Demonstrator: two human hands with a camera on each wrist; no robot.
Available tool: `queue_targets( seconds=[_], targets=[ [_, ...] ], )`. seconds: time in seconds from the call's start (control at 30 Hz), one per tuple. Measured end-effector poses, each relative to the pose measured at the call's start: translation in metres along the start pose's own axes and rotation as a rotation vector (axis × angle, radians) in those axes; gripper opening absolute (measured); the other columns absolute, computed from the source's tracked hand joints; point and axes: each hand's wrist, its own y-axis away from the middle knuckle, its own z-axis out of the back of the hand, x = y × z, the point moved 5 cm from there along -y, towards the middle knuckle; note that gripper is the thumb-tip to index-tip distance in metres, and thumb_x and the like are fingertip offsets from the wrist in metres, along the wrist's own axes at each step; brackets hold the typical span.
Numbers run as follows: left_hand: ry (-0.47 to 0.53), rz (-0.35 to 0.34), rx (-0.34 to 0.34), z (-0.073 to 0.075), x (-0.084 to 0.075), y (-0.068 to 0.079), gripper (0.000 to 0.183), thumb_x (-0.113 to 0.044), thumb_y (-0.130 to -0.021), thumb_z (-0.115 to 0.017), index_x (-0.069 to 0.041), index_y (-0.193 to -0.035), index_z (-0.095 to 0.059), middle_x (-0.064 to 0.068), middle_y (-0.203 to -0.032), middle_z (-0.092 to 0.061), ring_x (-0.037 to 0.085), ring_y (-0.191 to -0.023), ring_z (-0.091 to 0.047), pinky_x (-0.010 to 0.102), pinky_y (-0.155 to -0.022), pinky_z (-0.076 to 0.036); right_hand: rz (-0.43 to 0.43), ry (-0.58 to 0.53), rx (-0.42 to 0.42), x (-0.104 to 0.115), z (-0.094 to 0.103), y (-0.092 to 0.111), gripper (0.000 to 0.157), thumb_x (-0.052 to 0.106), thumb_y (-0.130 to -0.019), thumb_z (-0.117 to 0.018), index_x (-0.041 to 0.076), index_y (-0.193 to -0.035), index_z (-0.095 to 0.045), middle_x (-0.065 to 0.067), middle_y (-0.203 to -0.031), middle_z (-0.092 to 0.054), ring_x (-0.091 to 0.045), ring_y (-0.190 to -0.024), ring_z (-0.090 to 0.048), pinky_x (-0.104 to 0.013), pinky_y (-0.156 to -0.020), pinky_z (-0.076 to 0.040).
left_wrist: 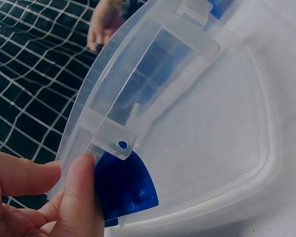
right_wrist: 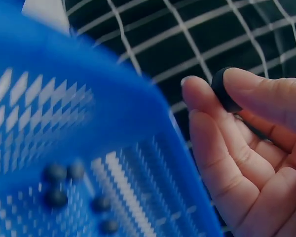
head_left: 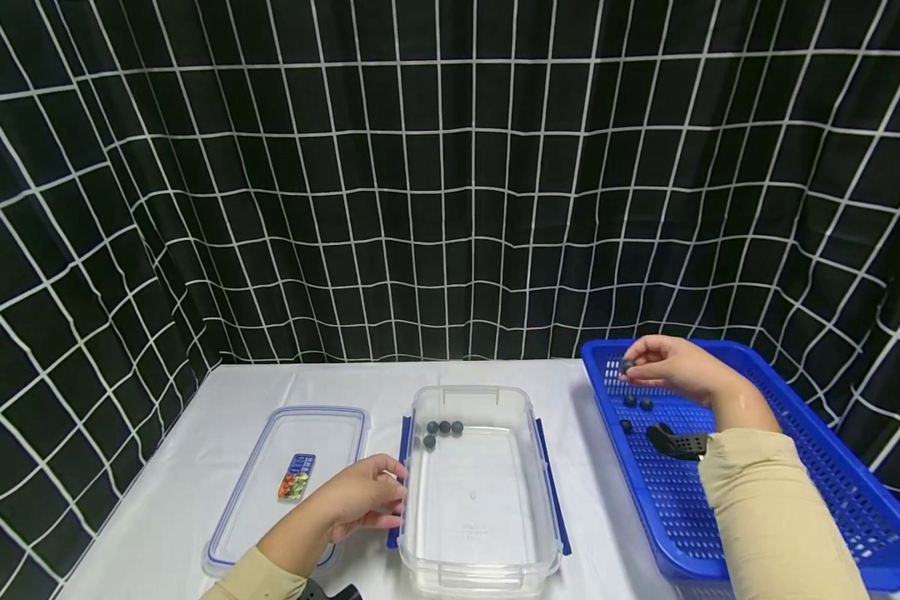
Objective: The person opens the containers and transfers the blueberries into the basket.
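My left hand [head_left: 371, 496] is at the left side of a clear plastic food container [head_left: 487, 575], its thumb and fingers gripping the edge by a blue latch [left_wrist: 126, 190]. Several small dark balls [head_left: 445, 427] lie inside at the far left corner. Over the far left end of a blue plastic basket [head_left: 648, 508], my right hand [head_left: 675, 367] pinches one small dark ball [right_wrist: 226, 90] between thumb and fingertips. Below it, more dark balls [right_wrist: 55, 197] rest on the basket floor.
A clear lid [head_left: 258, 442] with a blue seal and a colourful label [head_left: 297, 477] lies left of the container on the white-covered table [head_left: 157, 508]. Black curtains [head_left: 450, 208] with a white grid stand behind and at both sides.
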Motion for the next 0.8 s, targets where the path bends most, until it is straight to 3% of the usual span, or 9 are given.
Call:
queue_targets(
  seconds=[0.43,0.8],
  targets=[
    [0.007,-0.005,0.004,0.001,-0.003,0.001,0.031,-0.002,-0.085,-0.056,0.005,-0.113,-0.044,0.007,-0.082,-0.052,0.014,-0.071,-0.056,0.027,-0.065,-0.059,-0.182,-0.048,-0.007,-0.066,0.035,0.031,0.019,0.005,-0.089,-0.056,-0.007,-0.101,-0.048,-0.007,-0.091,-0.064,-0.018,-0.090,-0.065,-0.030,-0.080,-0.056],
    [0.015,0.004,0.012,0.000,0.000,0.000,0.028,-0.001,-0.086,-0.055,0.004,-0.111,-0.045,0.006,-0.081,-0.053,0.014,-0.071,-0.057,0.027,-0.065,-0.059,-0.226,-0.123,-0.026,-0.089,0.041,0.040,0.012,-0.003,-0.091,-0.048,-0.006,-0.102,-0.049,-0.006,-0.090,-0.064,-0.017,-0.087,-0.065,-0.033,-0.081,-0.055]
  ],
)
